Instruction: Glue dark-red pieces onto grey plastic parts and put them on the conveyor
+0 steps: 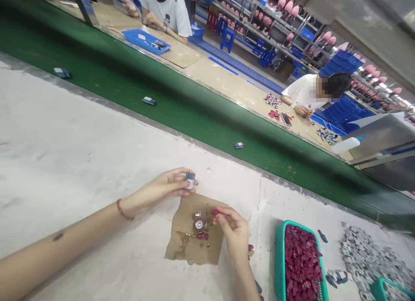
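My left hand (177,182) holds a small grey and white plastic part (189,180) between thumb and fingers, just beyond a piece of brown cardboard (181,249). Over the cardboard's right edge, my right hand (234,229) pinches a small dark red plastic piece (215,212). On the cardboard stand a small round metal container (200,224) and another dark red piece (202,236). Wet-looking stains and small bits lie around them. The two hands are apart.
To the right stands a green basket (279,262) full of dark red pieces, beside a heap of light grey parts (366,253). A green conveyor belt (201,115) crosses ahead, carrying several small parts. Two people sit at the bench (223,84) across it.
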Motion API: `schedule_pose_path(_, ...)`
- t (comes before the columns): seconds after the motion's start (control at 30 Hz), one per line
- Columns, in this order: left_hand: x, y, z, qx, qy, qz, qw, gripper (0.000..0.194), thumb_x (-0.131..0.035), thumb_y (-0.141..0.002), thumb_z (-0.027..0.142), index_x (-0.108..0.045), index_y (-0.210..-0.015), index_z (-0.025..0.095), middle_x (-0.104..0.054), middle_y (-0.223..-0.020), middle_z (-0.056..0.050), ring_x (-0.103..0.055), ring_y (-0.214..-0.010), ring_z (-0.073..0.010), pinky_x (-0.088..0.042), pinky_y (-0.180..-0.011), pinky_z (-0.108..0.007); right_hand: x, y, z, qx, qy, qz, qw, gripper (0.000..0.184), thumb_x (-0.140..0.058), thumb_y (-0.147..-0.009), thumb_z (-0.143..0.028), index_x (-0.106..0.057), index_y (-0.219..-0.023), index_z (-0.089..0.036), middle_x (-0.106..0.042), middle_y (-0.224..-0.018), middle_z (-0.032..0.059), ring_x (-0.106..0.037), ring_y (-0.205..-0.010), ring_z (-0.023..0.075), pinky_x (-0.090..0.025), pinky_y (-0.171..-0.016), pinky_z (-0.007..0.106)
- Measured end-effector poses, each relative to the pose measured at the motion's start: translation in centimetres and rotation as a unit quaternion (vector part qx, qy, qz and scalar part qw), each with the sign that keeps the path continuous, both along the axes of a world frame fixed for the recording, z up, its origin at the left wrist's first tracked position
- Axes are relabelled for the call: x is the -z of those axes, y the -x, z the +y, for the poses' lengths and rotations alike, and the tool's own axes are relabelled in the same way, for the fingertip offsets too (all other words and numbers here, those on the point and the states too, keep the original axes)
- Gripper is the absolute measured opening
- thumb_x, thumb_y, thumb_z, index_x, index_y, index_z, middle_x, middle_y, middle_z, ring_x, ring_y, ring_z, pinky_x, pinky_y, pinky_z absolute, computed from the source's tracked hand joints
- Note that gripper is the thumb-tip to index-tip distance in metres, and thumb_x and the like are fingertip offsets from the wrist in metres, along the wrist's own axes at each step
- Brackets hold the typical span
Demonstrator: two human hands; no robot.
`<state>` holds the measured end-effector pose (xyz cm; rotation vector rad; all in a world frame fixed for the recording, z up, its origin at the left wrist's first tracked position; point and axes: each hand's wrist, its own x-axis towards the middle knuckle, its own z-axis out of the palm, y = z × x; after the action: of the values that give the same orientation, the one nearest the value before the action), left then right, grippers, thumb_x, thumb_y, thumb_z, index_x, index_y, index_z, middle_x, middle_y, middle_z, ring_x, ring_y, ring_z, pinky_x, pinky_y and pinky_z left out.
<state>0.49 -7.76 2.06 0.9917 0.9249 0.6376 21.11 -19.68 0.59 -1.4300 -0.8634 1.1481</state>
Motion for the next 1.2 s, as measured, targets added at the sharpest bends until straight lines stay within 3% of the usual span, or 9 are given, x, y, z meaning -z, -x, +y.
schedule_pose_path(0.17,-0.3,0.3,-4.0,0.003,0.058,-0.012,0.998,0.046,-0.08,-0.067,0.048,-0.063,-0.098,0.019,-0.073,-0.097,-0.009,-0.065,-0.077,-0.0193,-0.051,-0.067,-0.028,0.0,0.6,-0.9,-0.043,-0.038,-0.121,0.991,0.013,-0.07,-0.08,-0.029,-0.075,-0.088,-0.021,-0.075,-0.085,0.007,-0.069,-0.074,0.0187,-0.057,-0.068,0.03)
schedule_pose_path(0.33,0.7,-1.1,-6.3,0.048,0.065,-0.053,0.995,0.041,-0.077,-0.072,0.048,-0.063,-0.097,0.019,-0.07,-0.095,-0.007,-0.062,-0.076,-0.0181,-0.051,-0.065,-0.028,-0.1,1.5,-1.2,-0.068,-0.031,-0.051,0.996,0.013,-0.07,-0.079,-0.029,-0.067,-0.088,-0.02,-0.072,-0.078,0.0035,-0.069,-0.069,0.0161,-0.057,-0.065,0.026)
schedule_pose_path(0.5,1.2,-1.8,-7.0,0.034,0.044,-0.066,0.996,0.036,-0.078,-0.072,0.041,-0.064,-0.098,0.021,-0.07,-0.1,-0.007,-0.065,-0.097,-0.0234,-0.053,-0.081,-0.032,-0.4,1.9,-1.1,-0.109,-0.022,-0.059,0.992,0.027,-0.066,-0.085,-0.029,-0.069,-0.11,-0.021,-0.075,-0.095,0.0074,-0.071,-0.082,0.0192,-0.059,-0.075,0.031)
schedule_pose_path(0.73,1.9,-1.4,-6.4,-0.015,0.077,-0.058,0.995,0.043,-0.082,-0.066,0.045,-0.065,-0.096,0.019,-0.074,-0.098,-0.009,-0.067,-0.099,-0.0274,-0.053,-0.087,-0.037,-0.7,1.2,-0.9,-0.074,-0.005,-0.156,0.985,0.008,-0.07,-0.08,-0.027,-0.072,-0.086,-0.021,-0.076,-0.083,0.0054,-0.071,-0.074,0.0198,-0.059,-0.068,0.03)
schedule_pose_path(0.83,1.9,-1.0,-6.0,-0.035,0.111,-0.073,0.99,0.045,-0.084,-0.062,0.046,-0.064,-0.092,0.019,-0.075,-0.093,-0.009,-0.067,-0.096,-0.0267,-0.052,-0.086,-0.036,-0.8,0.9,-0.7,-0.12,-0.077,-0.259,0.955,0.01,-0.064,-0.087,-0.021,-0.073,-0.09,-0.023,-0.075,-0.09,0.0061,-0.071,-0.084,0.0204,-0.059,-0.076,0.032)
schedule_pose_path(0.93,1.9,-0.7,-5.7,-0.057,0.135,-0.09,0.985,0.045,-0.087,-0.06,0.044,-0.063,-0.089,0.019,-0.074,-0.089,-0.006,-0.067,-0.089,-0.0222,-0.052,-0.077,-0.03,-0.8,0.8,-0.5,-0.188,-0.154,-0.346,0.906,0.018,-0.055,-0.094,-0.017,-0.07,-0.1,-0.023,-0.074,-0.093,0.0071,-0.069,-0.091,0.0204,-0.058,-0.084,0.035)
schedule_pose_path(1.03,1.8,-0.4,-5.5,-0.066,0.136,-0.094,0.984,0.045,-0.087,-0.061,0.04,-0.064,-0.094,0.019,-0.072,-0.09,-0.004,-0.065,-0.082,-0.0182,-0.05,-0.068,-0.026,-0.6,0.8,-0.5,-0.227,-0.198,-0.439,0.846,0.021,-0.048,-0.097,-0.017,-0.067,-0.105,-0.021,-0.072,-0.09,0.0074,-0.068,-0.085,0.0199,-0.059,-0.08,0.035)
schedule_pose_path(1.2,1.9,-0.2,-5.3,-0.047,0.159,-0.091,0.982,0.046,-0.088,-0.06,0.035,-0.069,-0.098,0.018,-0.071,-0.098,-0.005,-0.065,-0.088,-0.0182,-0.051,-0.077,-0.027,0.1,0.9,-0.9,-0.256,-0.21,-0.56,0.76,0.025,-0.042,-0.099,-0.014,-0.066,-0.103,-0.02,-0.069,-0.087,0.008,-0.067,-0.081,0.0202,-0.058,-0.073,0.032)
